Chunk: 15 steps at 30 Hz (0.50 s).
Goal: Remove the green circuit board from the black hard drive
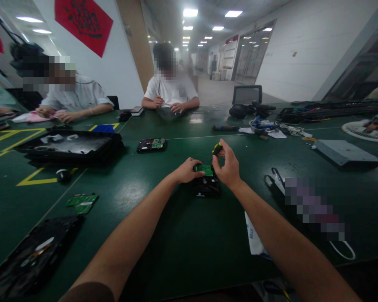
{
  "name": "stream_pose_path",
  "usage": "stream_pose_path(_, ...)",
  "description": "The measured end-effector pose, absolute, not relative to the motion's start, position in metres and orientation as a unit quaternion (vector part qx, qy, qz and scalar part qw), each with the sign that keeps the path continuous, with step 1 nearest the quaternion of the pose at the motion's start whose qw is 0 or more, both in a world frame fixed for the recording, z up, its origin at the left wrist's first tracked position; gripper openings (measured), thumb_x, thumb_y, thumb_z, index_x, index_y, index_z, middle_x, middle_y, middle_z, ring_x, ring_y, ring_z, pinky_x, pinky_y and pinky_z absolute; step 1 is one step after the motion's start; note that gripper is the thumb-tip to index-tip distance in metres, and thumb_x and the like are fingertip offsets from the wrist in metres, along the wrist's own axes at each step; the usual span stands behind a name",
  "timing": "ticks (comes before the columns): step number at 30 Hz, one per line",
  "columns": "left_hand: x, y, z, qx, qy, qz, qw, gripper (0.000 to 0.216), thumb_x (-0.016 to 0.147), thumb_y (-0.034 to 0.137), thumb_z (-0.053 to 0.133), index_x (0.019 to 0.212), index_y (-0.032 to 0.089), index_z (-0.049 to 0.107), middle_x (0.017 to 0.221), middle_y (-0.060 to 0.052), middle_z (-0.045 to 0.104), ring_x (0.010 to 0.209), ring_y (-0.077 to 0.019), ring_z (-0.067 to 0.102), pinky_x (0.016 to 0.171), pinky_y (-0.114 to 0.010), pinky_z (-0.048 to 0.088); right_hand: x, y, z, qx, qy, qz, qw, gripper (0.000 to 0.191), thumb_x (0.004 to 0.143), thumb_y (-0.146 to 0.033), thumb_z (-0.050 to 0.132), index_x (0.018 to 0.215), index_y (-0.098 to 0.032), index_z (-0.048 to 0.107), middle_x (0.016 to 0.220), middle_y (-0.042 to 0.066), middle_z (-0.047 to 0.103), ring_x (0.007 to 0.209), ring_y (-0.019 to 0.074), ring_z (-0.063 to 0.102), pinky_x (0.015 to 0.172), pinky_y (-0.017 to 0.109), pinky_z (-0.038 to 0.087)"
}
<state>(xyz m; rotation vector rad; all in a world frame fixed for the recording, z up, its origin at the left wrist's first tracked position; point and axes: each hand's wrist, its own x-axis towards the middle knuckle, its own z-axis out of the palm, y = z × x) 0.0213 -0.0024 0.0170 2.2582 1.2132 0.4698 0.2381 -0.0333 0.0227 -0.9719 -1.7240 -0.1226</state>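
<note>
A black hard drive (207, 188) lies on the green table in front of me, with a green circuit board (204, 169) on its far part. My left hand (189, 170) is closed on the drive's left side, its fingers at the edge of the board. Above the board's right side, my right hand (227, 164) grips a screwdriver (217, 148) by its yellow and black handle. The shaft points down toward the drive, but its tip is too small to make out.
Another hard drive (151, 145) lies beyond my left hand. At left are a loose circuit board (82, 203), a black drive casing (34, 256) and a black tray (72, 144). A metal box (346, 152) stands right. Two people (171, 90) sit across the table.
</note>
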Motion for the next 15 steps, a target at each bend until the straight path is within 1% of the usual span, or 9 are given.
stream_pose_path(2, 0.021, -0.0024, 0.0172, 0.835, 0.449, 0.173, 0.267, 0.063, 0.086, 0.054, 0.069, 0.137, 0.017, 0.062, 0.131, -0.014, 0.055, 0.112, -0.0278, 0.063, 0.106, -0.04, 0.049, 0.2381, -0.0325, 0.0222, -0.406, -0.727, -0.053, 0.551, 0.071, 0.098, -0.023, 0.057, 0.161, -0.031, 0.027, 0.137, 0.013, 0.059, 0.099, 0.0246, 0.069, 0.092, 0.048, 0.063)
stream_pose_path(5, 0.0208, -0.0022, 0.0168, 0.837, 0.445, 0.176, 0.264, 0.063, 0.086, 0.053, 0.069, 0.137, 0.017, 0.062, 0.129, -0.014, 0.056, 0.11, -0.0277, 0.063, 0.104, -0.04, 0.05, 0.2389, -0.032, 0.0218, -0.413, -0.722, -0.059, 0.552, 0.069, 0.097, -0.026, 0.06, 0.159, -0.031, 0.031, 0.132, 0.012, 0.06, 0.094, 0.0242, 0.068, 0.086, 0.048, 0.065)
stream_pose_path(7, 0.0209, -0.0021, 0.0162, 0.838, 0.445, 0.178, 0.261, 0.063, 0.086, 0.053, 0.07, 0.138, 0.017, 0.061, 0.129, -0.014, 0.056, 0.11, -0.0275, 0.063, 0.104, -0.04, 0.05, 0.2394, -0.0322, 0.0216, -0.42, -0.72, -0.06, 0.549, 0.068, 0.096, -0.029, 0.062, 0.158, -0.031, 0.033, 0.132, 0.012, 0.059, 0.092, 0.0243, 0.068, 0.084, 0.048, 0.065)
stream_pose_path(12, 0.0215, -0.0018, 0.0145, 0.836, 0.449, 0.176, 0.261, 0.064, 0.086, 0.053, 0.07, 0.139, 0.017, 0.06, 0.129, -0.014, 0.056, 0.11, -0.0265, 0.063, 0.105, -0.038, 0.05, 0.2386, -0.0329, 0.0207, -0.415, -0.723, -0.053, 0.551, 0.068, 0.098, -0.026, 0.057, 0.159, -0.031, 0.03, 0.142, 0.013, 0.056, 0.103, 0.0261, 0.069, 0.093, 0.05, 0.063)
stream_pose_path(15, 0.0219, -0.0018, 0.0144, 0.836, 0.449, 0.175, 0.261, 0.065, 0.086, 0.054, 0.07, 0.139, 0.016, 0.061, 0.129, -0.014, 0.055, 0.108, -0.0261, 0.063, 0.103, -0.038, 0.05, 0.2382, -0.0328, 0.021, -0.415, -0.719, -0.059, 0.555, 0.066, 0.098, -0.026, 0.057, 0.158, -0.031, 0.031, 0.139, 0.013, 0.058, 0.1, 0.0251, 0.069, 0.092, 0.049, 0.063)
